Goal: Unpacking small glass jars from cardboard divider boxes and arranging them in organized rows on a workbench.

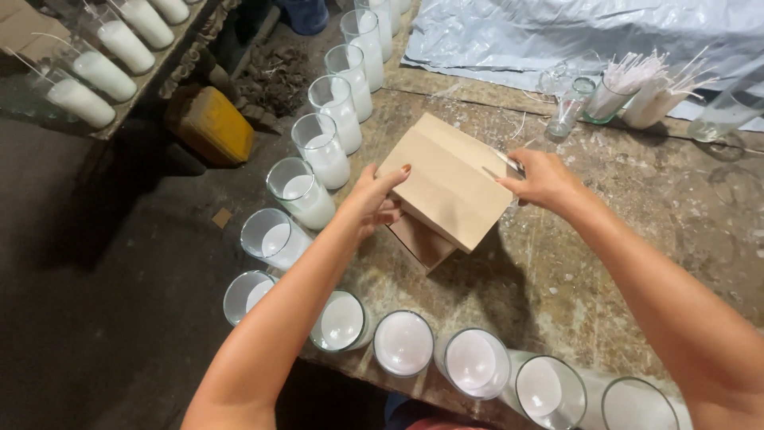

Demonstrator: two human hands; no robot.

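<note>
Head view: we look down on our two hands working a flat cardboard box blank over a wax-spattered workbench [637,239].
Left hand [370,203]: our thumb lies on top of the cardboard box blank [446,179] at its near-left edge, fingers curled under, so it is pinched shut on the cardboard.
Right hand [541,179]: closed on the opposite, far-right edge of the same blank; a thin pale strip shows just beyond our knuckles, and we cannot tell what it is.
Where the cardboard is: lifted and tilted between both grips, with a second brown cardboard piece [422,243] just below it, under our left fingers.
Doing it well, as we judge: keep both pinches at the edges, clear of the crease running between them, and press evenly from both sides so the panels fold square rather than buckle.
Beside our left grip: a row of glass candle jars [322,151] filled with white wax, close to our wrist; we should keep the elbow in.
Nearer than both grips: more filled jars [403,344] along the bench edge under our forearms.
Beyond our right grip: a glass holding white wicks [617,91] and a pale plastic sheet [509,36].
</note>
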